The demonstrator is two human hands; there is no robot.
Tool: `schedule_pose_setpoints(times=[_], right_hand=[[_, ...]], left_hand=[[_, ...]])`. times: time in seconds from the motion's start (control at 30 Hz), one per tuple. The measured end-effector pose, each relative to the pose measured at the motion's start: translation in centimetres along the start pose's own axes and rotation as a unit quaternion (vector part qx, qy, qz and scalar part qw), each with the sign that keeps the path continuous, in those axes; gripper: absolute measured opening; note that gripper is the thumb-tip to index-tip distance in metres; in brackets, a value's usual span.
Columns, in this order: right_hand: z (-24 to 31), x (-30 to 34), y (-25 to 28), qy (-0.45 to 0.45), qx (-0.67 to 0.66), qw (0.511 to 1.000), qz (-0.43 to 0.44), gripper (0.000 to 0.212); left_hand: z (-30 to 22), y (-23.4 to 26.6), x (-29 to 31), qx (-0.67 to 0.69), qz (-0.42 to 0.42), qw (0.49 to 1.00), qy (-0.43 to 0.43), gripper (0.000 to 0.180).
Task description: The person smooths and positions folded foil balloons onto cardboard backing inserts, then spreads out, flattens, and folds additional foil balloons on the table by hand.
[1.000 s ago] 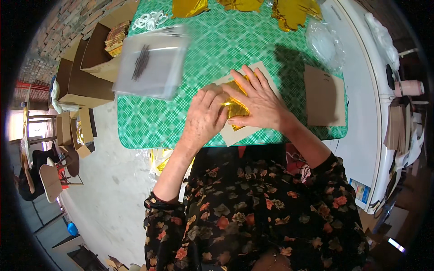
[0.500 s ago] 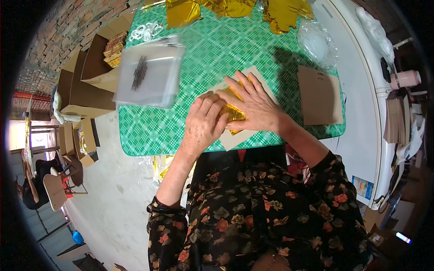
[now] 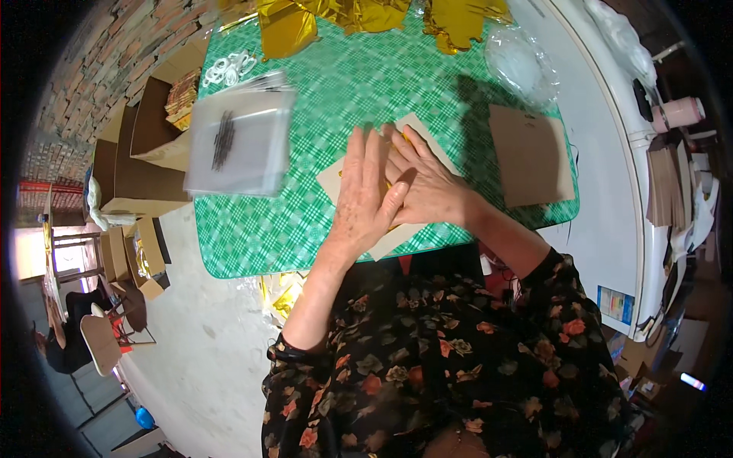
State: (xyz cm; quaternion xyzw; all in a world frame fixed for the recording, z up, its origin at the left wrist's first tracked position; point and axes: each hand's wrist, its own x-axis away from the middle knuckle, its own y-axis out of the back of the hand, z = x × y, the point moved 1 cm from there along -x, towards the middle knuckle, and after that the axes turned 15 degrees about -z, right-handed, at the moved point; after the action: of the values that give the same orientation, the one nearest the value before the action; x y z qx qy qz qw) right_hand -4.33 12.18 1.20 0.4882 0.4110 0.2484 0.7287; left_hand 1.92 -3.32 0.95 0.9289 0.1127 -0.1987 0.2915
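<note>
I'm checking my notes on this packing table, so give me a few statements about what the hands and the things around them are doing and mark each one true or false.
1. Both hands press flat on a beige card lying on the green checked tablecloth. True.
2. The left hand lies partly over the right hand. True.
3. A stack of clear plastic sleeves lies to the person's right of the hands. False: it lies to their left, at the table's edge.
4. The brown card is under the hands. False: it lies apart, to their right.
5. Gold foil pieces lie at the table's far edge. True.
</note>
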Motion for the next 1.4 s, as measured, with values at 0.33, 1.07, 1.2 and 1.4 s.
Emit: schedule_pose_setpoints(times=[0.33, 1.07, 1.2, 1.4], right_hand=[[-3.6, 1.4, 0.1, -0.226, -0.574, 0.771, -0.159, 0.068], [0.0, 8.1, 4.5, -0.177, 0.040, 0.974, -0.136, 0.058], [0.9, 10.2, 4.0, -0.180, 0.034, 0.973, -0.141, 0.062], [1.4, 10.6, 3.6, -0.179, 0.057, 0.969, -0.164, 0.067]], left_hand=[[0.6, -2.2, 1.0, -0.252, 0.031, 0.958, -0.131, 0.067], [-0.6, -2.6, 1.2, -0.309, 0.005, 0.943, -0.122, 0.064], [-0.6, -2.8, 1.3, -0.309, 0.000, 0.943, -0.123, 0.065], [-1.3, -3.4, 1.8, -0.312, -0.028, 0.944, -0.107, 0.066]])
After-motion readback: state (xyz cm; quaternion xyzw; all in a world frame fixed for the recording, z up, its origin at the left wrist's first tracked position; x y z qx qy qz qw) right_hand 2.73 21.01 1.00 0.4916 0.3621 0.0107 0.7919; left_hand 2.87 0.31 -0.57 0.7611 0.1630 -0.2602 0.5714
